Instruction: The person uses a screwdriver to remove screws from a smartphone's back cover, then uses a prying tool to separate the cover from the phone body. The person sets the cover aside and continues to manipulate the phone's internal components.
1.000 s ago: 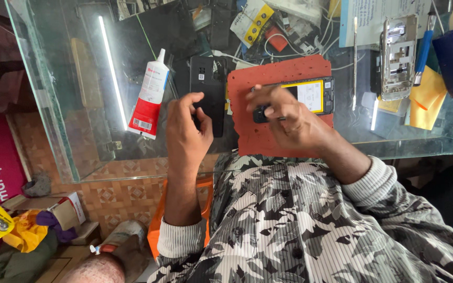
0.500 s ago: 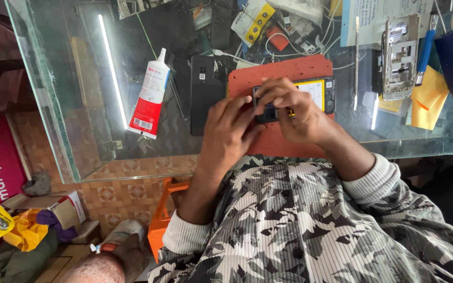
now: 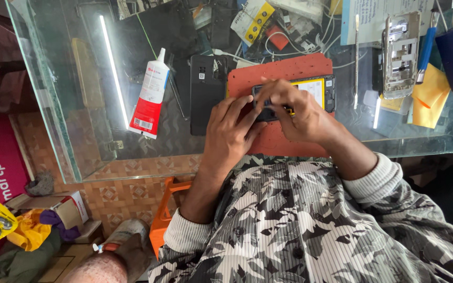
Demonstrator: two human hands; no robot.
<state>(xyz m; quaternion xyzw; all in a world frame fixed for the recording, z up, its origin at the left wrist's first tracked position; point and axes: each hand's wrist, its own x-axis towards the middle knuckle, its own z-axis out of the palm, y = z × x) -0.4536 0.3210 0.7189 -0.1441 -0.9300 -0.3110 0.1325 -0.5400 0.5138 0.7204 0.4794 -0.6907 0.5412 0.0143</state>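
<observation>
Gripping opened black phone with yellow battery [image 3: 310,91] on orange-red rubber mat [image 3: 284,71]: left hand [image 3: 232,131] pinching near edge, right hand [image 3: 294,107] curled over middle, holding small tool, kind unclear. Risk: slip gouging battery; white-red glue tube [image 3: 150,94] lying close by.

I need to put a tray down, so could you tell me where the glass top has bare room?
Bare glass lies between the table's left edge and the glue tube. Around the red mat, both hands and the far-side clutter, it is crowded.
</observation>
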